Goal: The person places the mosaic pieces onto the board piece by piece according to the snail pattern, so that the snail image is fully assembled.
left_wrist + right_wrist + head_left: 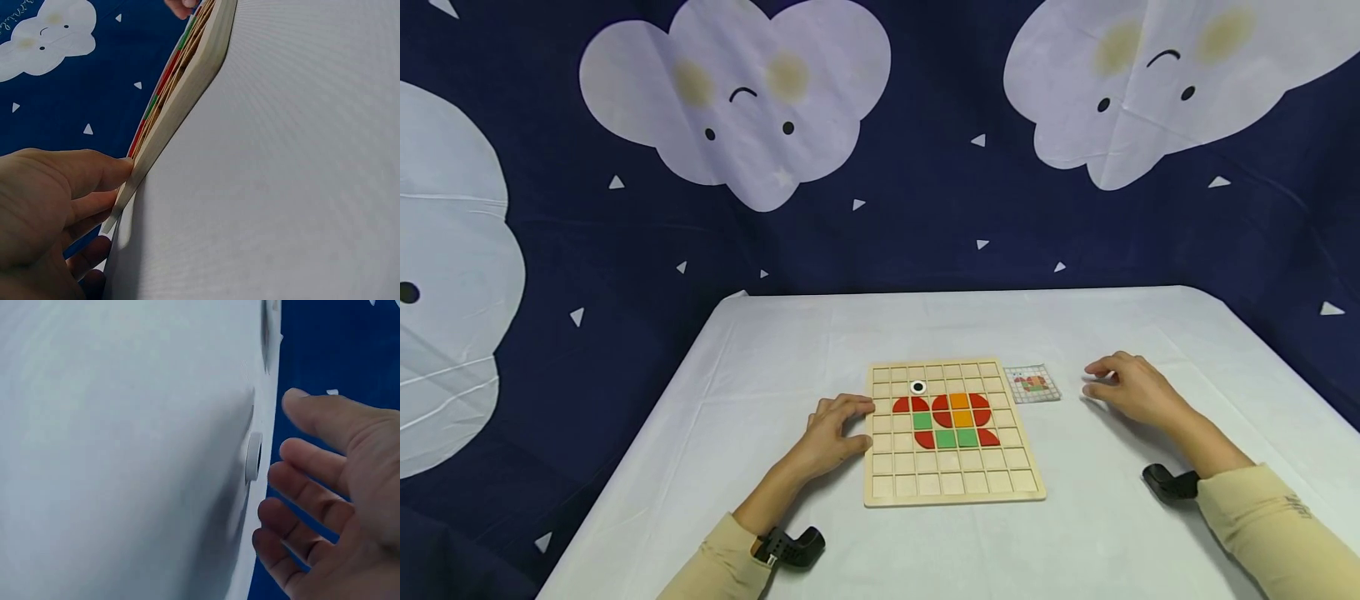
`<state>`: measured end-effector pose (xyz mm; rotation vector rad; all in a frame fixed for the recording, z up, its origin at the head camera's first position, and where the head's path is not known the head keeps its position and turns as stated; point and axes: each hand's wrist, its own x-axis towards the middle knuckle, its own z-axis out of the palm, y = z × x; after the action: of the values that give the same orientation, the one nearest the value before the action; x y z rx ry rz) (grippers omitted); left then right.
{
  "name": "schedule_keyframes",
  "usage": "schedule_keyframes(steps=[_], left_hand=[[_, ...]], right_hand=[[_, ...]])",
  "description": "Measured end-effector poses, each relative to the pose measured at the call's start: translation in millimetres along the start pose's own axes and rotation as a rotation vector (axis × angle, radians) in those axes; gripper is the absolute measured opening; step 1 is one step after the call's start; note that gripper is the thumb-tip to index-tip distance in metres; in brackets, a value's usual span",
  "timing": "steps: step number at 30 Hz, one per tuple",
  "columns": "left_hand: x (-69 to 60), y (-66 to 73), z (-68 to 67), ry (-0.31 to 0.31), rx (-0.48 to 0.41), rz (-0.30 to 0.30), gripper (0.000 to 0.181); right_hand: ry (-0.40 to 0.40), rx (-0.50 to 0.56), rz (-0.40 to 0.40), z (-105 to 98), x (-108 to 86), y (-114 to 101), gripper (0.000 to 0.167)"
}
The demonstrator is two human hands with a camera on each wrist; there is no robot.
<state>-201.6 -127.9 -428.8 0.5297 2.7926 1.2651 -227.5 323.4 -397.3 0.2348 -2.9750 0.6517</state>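
Note:
A square wooden grid board lies on the white table. Red quarter-round tiles, green square tiles and orange square tiles sit in its cells. Above them is a white round piece with a black centre. My left hand touches the board's left edge with fingertips and thumb, fingers loosely extended. Off the board's right side, my right hand hovers with thumb and fingers apart, holding nothing. In the right wrist view a similar white disc lies on the table by its fingertips.
Beside the board's upper right corner lies a small pattern card with a gridded picture. The white tablecloth covers the table. A dark blue curtain with clouds hangs behind. Each wrist wears a black device.

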Motion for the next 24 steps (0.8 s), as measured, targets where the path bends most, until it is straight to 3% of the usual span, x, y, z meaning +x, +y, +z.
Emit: schedule_keyframes(steps=[8,24], left_hand=[[0.3,-0.7,0.2,0.001,0.002,0.004,0.044],[0.3,-1.1,0.5,-0.002,0.009,0.003,0.044]], right_hand=[[0.016,-0.02,-0.037,1.0,-4.7,14.4,0.034],[0.018,-0.03,-0.033,4.6,-6.5,20.4,0.031]])
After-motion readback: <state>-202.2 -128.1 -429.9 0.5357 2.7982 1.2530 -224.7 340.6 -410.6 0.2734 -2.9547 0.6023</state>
